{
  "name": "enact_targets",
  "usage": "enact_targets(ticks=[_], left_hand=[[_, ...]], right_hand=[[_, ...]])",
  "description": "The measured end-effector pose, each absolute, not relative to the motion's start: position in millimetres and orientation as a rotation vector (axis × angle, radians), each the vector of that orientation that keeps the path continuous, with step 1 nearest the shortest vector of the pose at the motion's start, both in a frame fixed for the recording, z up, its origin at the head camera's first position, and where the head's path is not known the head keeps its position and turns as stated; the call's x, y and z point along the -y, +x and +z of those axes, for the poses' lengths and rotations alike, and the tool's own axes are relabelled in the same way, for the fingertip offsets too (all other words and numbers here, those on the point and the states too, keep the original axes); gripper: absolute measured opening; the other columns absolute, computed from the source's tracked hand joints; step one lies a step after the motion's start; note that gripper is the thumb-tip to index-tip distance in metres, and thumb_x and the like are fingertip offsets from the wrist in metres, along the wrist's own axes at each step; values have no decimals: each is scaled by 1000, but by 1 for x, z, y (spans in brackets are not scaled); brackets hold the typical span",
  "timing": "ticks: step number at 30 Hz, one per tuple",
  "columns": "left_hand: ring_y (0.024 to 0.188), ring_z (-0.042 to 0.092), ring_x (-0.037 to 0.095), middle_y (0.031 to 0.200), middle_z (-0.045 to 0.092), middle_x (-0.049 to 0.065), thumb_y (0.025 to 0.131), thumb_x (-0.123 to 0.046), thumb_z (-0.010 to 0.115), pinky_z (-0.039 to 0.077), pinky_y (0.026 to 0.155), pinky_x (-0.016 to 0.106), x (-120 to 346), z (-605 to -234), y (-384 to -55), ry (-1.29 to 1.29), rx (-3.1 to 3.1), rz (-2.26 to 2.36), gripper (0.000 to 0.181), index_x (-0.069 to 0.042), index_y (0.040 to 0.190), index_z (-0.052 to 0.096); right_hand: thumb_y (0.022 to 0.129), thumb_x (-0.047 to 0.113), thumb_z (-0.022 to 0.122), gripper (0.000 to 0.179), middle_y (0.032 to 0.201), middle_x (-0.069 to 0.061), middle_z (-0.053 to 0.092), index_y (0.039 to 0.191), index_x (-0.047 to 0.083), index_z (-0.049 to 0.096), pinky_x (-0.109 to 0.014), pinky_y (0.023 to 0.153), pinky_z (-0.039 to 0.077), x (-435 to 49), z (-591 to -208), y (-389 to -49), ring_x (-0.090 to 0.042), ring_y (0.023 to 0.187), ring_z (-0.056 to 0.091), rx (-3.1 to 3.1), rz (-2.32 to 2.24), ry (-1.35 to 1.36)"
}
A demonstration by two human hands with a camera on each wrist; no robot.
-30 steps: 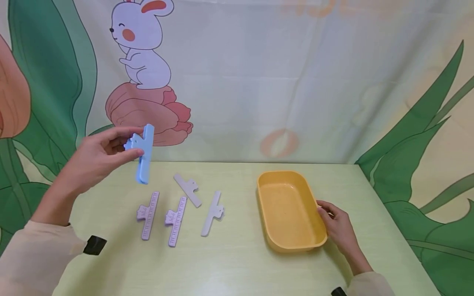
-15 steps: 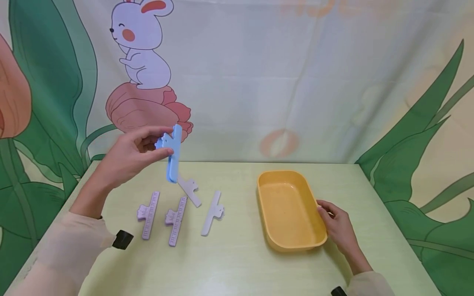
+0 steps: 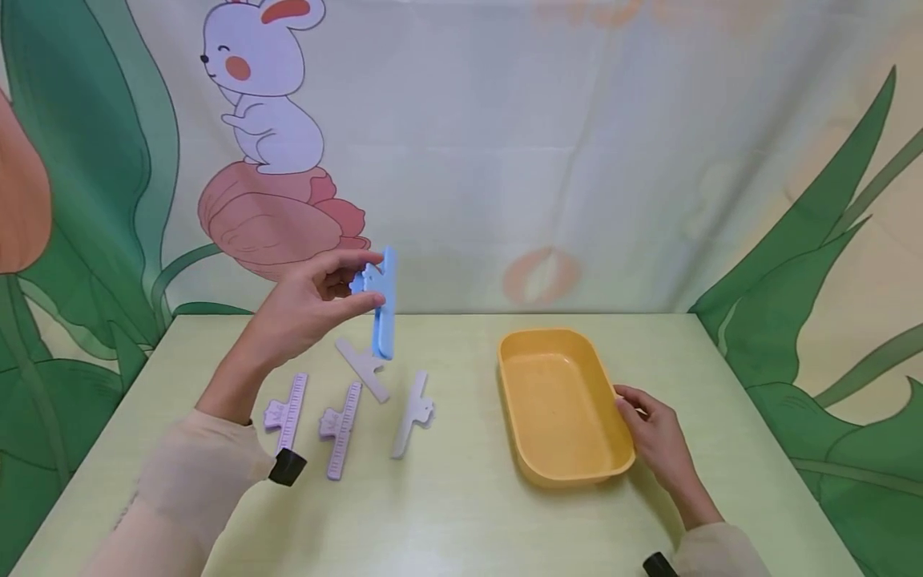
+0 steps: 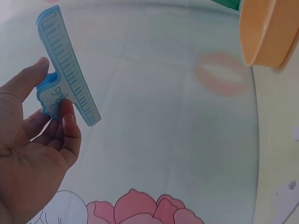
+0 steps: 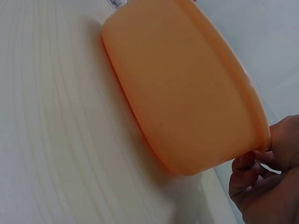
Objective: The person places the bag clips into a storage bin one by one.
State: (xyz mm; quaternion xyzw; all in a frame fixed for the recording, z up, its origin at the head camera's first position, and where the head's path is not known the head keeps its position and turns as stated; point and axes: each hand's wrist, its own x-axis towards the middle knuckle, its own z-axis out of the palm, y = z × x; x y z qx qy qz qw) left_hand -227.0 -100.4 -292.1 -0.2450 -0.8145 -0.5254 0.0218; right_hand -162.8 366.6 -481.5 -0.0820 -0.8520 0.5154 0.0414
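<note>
"Along the bottom of the head view, nearest of all?"

"Cream sleeves [image 3: 195, 473], with small black blocks [image 3: 288, 467] at the wrists."

"And just beyond, for the left hand [image 3: 306, 308]?"

"Raised over the wood-grain table [image 3: 461, 521], pinching a light blue clip [image 3: 385, 328] between thumb and fingers. Held up nearly upright, clear of the tabletop; printed with ruler-like marks and lettering, judging by the left wrist view."

"For the right hand [image 3: 656, 429]?"

"Gripping the right rim of a yellow plastic tray [image 3: 562, 401], fingers curled beneath the lip."

"Left of that, on the table?"

"Four pale purple clips, lying apart. Farthest left, a ruler-printed clip [image 3: 292, 409], lower end partly behind a black block. Beside it, another ruler-printed clip [image 3: 341, 437]. Nearest the tray, a plain clip [image 3: 411, 417]. Farther back, a second plain clip [image 3: 364, 370], slanting the other way, partly overlapped in the head view by the blue one."

"At the very back?"

"Hanging cloth [image 3: 447, 160], printed with a white rabbit [image 3: 281, 120] on a pink flower bud [image 3: 267, 216], green leaves [image 3: 808, 385] to both sides."
</note>
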Motion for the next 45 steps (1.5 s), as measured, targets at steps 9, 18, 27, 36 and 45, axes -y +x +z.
enact_targets(ticks=[9,18,27,36,45], left_hand=[[91,58,25,107,64,13,93,-9,78,52,83,22,71,-301,-235,-844,2455,-1683,48,-2,138,63],[94,60,26,108,64,11,92,-13,80,53,84,24,44,-311,-234,-801,2478,-1782,49,-6,138,63],[92,61,25,107,66,9,91,-14,81,53,83,26,17,-321,-232,-828,2465,-1829,48,-7,136,65],[92,64,24,109,67,7,91,-15,82,55,84,29,-10,-330,-234,-827,2450,-1898,46,-8,133,66],[92,65,24,108,68,9,90,-15,82,56,85,32,-37,-343,-234,-849,2460,-1925,47,-5,134,66]], right_hand=[[109,23,55,40,130,-22,63,141,-1,59,-18,75,55,-368,-481,-164,-25,100,62,2614,1568,-262],[109,21,55,38,130,-22,64,140,-1,61,-19,75,55,-369,-481,-164,-20,97,62,2599,1580,-261],[108,22,57,40,130,-23,64,139,-3,61,-18,75,55,-367,-480,-163,-14,95,62,2574,1608,-251],[108,22,57,40,128,-23,64,139,-3,61,-18,74,55,-366,-481,-164,-16,95,62,2583,1589,-221],[108,21,57,38,128,-23,64,138,-3,61,-18,75,55,-367,-481,-164,-17,97,61,2566,1618,-234]])
